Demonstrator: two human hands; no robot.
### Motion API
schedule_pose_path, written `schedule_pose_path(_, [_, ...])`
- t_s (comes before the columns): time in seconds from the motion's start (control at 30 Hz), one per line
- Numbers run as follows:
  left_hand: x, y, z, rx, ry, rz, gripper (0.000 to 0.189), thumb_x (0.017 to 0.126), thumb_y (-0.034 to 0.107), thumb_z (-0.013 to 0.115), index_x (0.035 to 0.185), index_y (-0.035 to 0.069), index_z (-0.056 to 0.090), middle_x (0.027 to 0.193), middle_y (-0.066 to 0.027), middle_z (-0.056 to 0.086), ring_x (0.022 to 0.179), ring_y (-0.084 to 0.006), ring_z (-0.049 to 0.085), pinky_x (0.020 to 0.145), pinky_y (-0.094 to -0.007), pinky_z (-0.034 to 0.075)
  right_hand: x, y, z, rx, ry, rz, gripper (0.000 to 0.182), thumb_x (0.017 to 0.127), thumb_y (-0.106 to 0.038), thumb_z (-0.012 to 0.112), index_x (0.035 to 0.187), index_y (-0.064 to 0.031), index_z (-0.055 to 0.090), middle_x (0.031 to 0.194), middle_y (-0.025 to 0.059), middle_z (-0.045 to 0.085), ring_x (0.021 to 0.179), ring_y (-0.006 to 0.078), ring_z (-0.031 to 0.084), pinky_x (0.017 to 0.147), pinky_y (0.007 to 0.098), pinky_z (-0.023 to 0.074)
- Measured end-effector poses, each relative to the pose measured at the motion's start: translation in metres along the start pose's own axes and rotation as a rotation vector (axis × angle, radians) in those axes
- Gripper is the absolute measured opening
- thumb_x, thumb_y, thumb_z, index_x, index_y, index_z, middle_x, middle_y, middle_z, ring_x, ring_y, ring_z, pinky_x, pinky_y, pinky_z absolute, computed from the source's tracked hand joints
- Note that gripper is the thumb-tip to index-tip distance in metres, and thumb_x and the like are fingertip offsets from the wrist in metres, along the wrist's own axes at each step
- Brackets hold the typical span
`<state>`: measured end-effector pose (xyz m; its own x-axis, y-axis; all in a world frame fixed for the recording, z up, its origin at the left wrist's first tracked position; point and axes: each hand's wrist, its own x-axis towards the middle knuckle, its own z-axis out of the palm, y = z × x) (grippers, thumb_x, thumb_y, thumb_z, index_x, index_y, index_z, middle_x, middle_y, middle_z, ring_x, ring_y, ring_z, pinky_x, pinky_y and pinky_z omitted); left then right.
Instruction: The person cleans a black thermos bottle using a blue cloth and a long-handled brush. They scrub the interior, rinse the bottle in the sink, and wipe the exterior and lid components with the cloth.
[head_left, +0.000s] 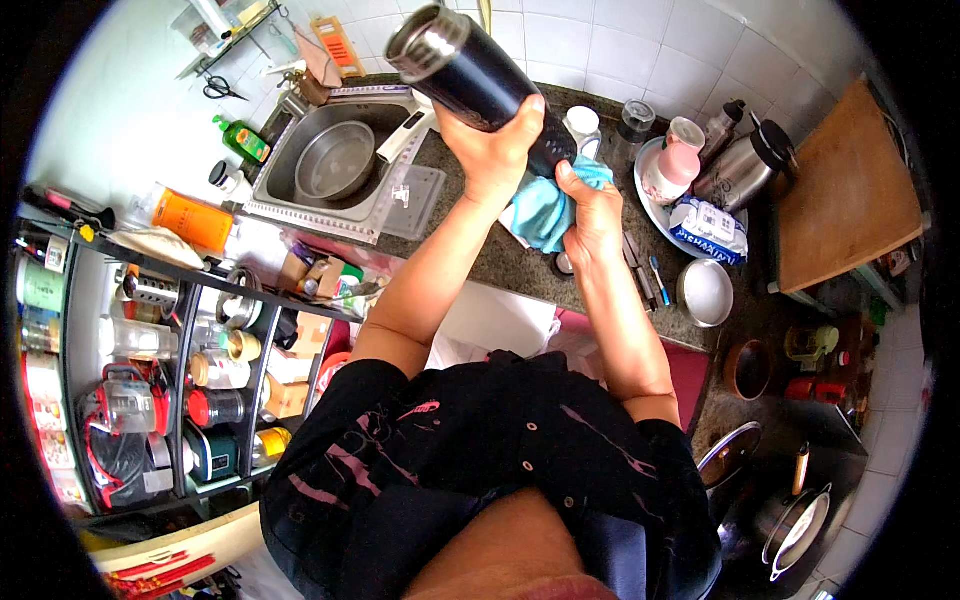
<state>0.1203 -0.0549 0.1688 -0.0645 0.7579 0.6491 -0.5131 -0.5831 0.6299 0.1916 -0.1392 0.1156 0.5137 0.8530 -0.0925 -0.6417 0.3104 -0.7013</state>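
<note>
A black vacuum flask (495, 82) with a bare steel mouth is raised over the counter, tilted so its open end points to the upper left. My left hand (491, 150) grips it around the body. At the flask's lower end, my right hand (594, 214) holds a light blue cloth (541, 214), its thumb lying against the base. The fingers of that hand are partly hidden. Beyond the flask's base stands a white-capped jar (583, 124).
The steel sink (262, 187) at left holds a round metal pan (335, 161). A tray (643, 169) at right carries a pink flask (675, 169), a steel jug (739, 172) and a packet of wipes (709, 229). A metal bowl (705, 292) and a toothbrush (660, 281) lie nearer.
</note>
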Motion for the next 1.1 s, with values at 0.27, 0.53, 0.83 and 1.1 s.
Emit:
schedule_pose_path(0.27, [-0.018,-0.024,-0.021,0.264,-0.132,0.102,0.077,0.057,0.012,0.083,0.118,-0.003,0.037,0.106,-0.0124,0.054,0.096,-0.0209,0.057,0.083,-0.0342,0.047,0.002,0.001,-0.02,0.031,0.044,-0.056,0.017,0.085,0.0,0.057,0.102,-0.0006,0.059,0.093,0.0082,0.066,0.082,0.0199,0.065,0.075,0.0339,0.0539])
schedule_pose_path(0.53, [-0.02,-0.029,-0.027,0.316,-0.13,0.182,0.079,0.057,0.02,0.086,0.116,-0.003,0.038,0.107,-0.0154,0.055,0.098,-0.0243,0.058,0.085,-0.0367,0.047,-0.027,-0.035,-0.036,-1.448,-0.202,-0.188,0.019,0.071,0.003,0.051,0.09,0.0053,0.054,0.094,0.0245,0.058,0.091,0.0413,0.054,0.077,0.0456,0.044])
schedule_pose_path(0.83, [-0.01,-0.027,-0.035,0.013,-0.082,-0.076,0.056,0.067,0.015,0.081,0.108,0.003,0.045,0.091,-0.0068,0.059,0.076,-0.0144,0.06,0.07,-0.0286,0.051,-0.025,-0.054,-0.05,-1.5,-0.131,-1.076,0.049,0.068,-0.008,0.075,0.112,0.0015,0.055,0.102,0.0194,0.06,0.094,0.0372,0.059,0.083,0.0415,0.0463])
schedule_pose_path(1.1, [-0.045,-0.009,-0.027,-0.033,-0.414,-0.247,0.073,0.058,0.013,0.084,0.117,-0.001,0.042,0.111,-0.0127,0.055,0.102,-0.0204,0.056,0.09,-0.035,0.045,-0.007,-0.003,-0.04,-1.275,-0.358,-0.618,0.052,0.072,-0.022,0.071,0.115,0.0017,0.053,0.106,0.0204,0.06,0.098,0.0356,0.058,0.087,0.041,0.0461])
